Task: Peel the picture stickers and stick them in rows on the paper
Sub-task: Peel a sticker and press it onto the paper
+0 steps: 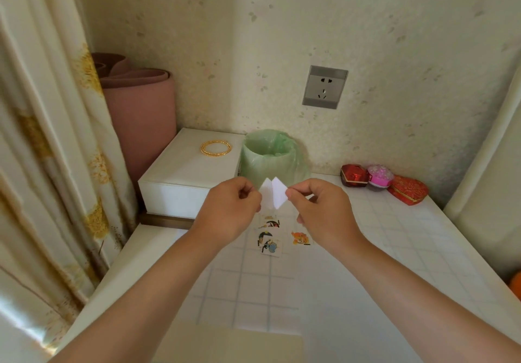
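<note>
Left hand [234, 212] and right hand [324, 212] fingers [292, 192] each pinch one flap of the white sticker [277, 195] held between them.

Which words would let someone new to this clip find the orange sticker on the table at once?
Start at the green-lined bin by the wall and come toward the camera onto the checked tablecloth. Loose picture stickers lie there in an overlapping pile; the orange sticker lies by itself right of it, just below the right hand, the only one mainly orange rather than dark.
</note>
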`<action>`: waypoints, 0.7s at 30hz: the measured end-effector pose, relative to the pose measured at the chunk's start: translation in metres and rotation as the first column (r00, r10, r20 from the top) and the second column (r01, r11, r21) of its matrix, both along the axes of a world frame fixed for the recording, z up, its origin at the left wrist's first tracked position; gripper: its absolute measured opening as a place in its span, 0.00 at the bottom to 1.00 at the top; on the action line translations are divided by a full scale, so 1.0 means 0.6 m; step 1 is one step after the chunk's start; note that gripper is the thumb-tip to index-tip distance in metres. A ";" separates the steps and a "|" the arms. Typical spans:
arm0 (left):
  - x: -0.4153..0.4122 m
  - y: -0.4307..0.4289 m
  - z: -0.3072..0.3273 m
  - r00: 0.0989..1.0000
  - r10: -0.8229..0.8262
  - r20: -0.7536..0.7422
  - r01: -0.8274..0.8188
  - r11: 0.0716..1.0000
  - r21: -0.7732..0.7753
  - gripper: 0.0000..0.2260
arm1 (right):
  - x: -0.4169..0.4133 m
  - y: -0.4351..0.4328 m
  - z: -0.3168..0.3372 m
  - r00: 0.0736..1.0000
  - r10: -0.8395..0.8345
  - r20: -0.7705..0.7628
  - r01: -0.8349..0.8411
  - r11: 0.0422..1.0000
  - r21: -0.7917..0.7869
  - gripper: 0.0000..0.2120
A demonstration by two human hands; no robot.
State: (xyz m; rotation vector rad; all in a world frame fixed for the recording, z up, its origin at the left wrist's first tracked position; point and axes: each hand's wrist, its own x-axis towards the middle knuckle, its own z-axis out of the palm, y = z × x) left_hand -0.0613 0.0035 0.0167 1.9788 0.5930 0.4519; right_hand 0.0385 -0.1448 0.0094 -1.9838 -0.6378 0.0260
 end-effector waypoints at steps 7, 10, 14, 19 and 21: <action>-0.005 0.050 0.016 0.998 0.054 0.029 -0.055 0.998 0.042 0.08 | 0.074 0.077 0.038 0.969 -0.021 0.247 0.041 0.996 -0.074 0.05; -0.003 0.062 0.015 0.997 0.066 0.045 -0.068 0.997 0.034 0.07 | 0.115 0.125 0.051 0.938 -0.061 0.341 0.115 0.983 -0.141 0.05; 0.000 0.075 0.012 0.997 0.051 0.054 -0.053 0.998 0.031 0.06 | 0.165 0.170 0.054 0.912 -0.053 0.406 0.182 0.941 -0.286 0.06; 0.003 0.080 0.008 0.997 0.018 0.070 -0.021 0.999 0.040 0.07 | 0.186 0.179 0.043 0.946 -0.028 0.323 0.148 0.924 -0.353 0.07; 0.003 0.077 0.009 0.997 0.001 0.075 -0.003 0.999 0.034 0.07 | 0.171 0.172 0.045 0.947 -0.002 0.322 0.112 0.939 -0.325 0.07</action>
